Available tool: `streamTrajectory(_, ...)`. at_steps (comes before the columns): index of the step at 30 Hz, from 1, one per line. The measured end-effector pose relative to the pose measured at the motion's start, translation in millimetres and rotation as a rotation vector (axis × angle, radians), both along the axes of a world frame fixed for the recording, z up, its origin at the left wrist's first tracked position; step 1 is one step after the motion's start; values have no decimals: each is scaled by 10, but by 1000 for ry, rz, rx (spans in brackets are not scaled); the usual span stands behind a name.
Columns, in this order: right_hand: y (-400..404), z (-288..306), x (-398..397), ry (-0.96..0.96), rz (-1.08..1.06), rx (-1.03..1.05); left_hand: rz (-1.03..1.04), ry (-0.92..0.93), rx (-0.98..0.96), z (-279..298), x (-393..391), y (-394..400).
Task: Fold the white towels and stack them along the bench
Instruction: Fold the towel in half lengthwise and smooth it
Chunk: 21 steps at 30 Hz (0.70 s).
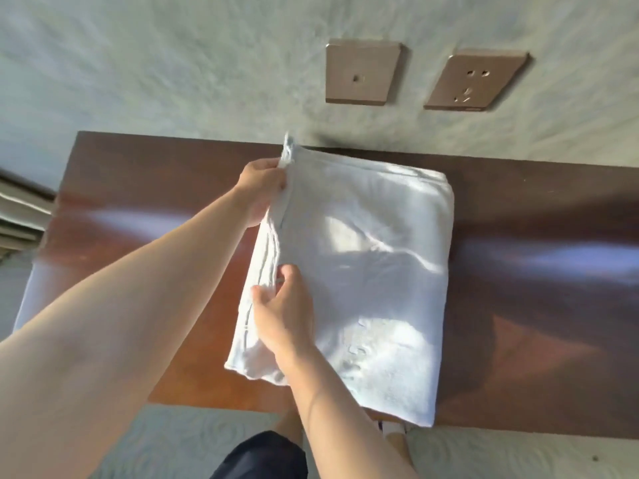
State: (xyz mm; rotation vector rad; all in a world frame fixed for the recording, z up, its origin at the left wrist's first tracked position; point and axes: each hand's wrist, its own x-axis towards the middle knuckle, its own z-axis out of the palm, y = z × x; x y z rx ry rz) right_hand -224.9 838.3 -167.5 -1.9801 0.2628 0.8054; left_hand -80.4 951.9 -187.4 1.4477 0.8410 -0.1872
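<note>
Your right hand [283, 316]: nearest the camera, it lies on the near left part of the folded white towel [366, 271], thumb and fingers curled and pinching the layered left edge
Your left hand [261, 190]: further out, it grips the same left edge near the far corner, fingers closed round the cloth, lifting that corner a little so it sticks up toward the wall
Folded white towel: you have it lying as a thick rectangle across the middle of the table [539, 305], its right side flat on the wood, its near right corner hanging just over the table's front edge, patches of sunlight on top
Table: dark reddish-brown glossy wood, set against the wall, with bright glare streaks left and right of the towel
Wall [173, 63]: pale grey-green and textured, carrying a bronze switch plate [361, 74] and just beside it a bronze power socket [475, 81], both above the towel
Floor [173, 444]: pale patterned surface below the table's front edge
Your clothing: dark shorts [262, 458] at the bottom edge
</note>
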Motion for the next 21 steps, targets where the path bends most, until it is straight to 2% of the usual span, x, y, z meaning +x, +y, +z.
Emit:
streamTrajectory(3,56,-238,-64,-11,20,31,9,-1,-47,-228,-15,120)
streamTrajectory(5,-28,-318,-57,44,49,133,-173,-28,123,-301,-81,122)
streamTrajectory(7,-196,-374,2,-13,27,174,-298,-44,402,-360,-147,91)
streamTrajectory(9,-431,-402,156,-235,28,64,-313,-70,562,-404,-159,61)
streamTrajectory(11,-685,-464,341,-553,99,-183,-264,-83,557,-393,-119,79)
streamTrajectory(13,-875,-607,475,-768,290,-460,-282,-110,546,-437,-94,107)
streamTrajectory(15,-954,-773,463,-771,443,-587,-343,-214,646,-440,-218,90)
streamTrajectory(18,-969,-934,361,-841,475,-653,-311,-359,1014,-487,-589,0)
streamTrajectory(19,-960,-947,359,-870,455,-658,-313,-371,1064,-496,-747,-59)
streamTrajectory(21,-924,-930,368,-893,418,-642,-367,-349,955,-481,-1024,-205)
